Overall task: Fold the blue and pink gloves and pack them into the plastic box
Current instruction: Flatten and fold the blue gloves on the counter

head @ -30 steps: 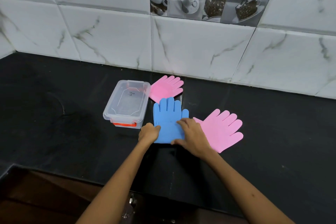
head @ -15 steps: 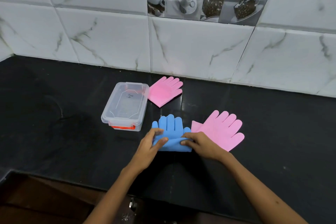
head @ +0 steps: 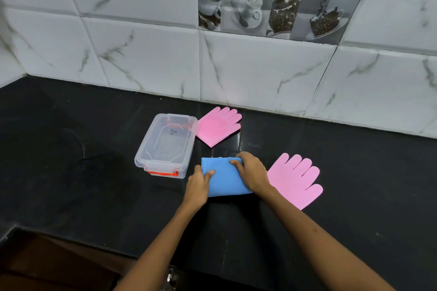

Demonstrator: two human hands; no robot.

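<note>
Blue, soft and folded over on itself into a compact rectangle, the blue rubbery glove bundle (head: pixel 224 178) lies flat on the black polished stone counter (head: pixel 354 172), directly between the two hands, its long axis running roughly left to right across the person's front. The left hand (head: pixel 197 184) grips the bundle's left end, thumb on top and fingers curled under or against the edge; the right hand (head: pixel 253 172) lies palm down on the right part, fingers spread narrowly and pressing the fold flat. Neither hand is free. The clear plastic box with an orange front clasp (head: pixel 166 145) stands just beside the bundle, up and to the left, lid on and apparently closed, so the left hand is the nearer one to it. That is the relation the next move probably turns on: the lid likely has to come off before the bundle can go in, and the bundle's long axis sits crosswise to the box's. One flat pink glove (head: pixel 293 181) lies touching or just beside the right wrist; a second pink glove (head: pixel 217 125) rests against the box's far right corner. Both remain unfolded.
</note>
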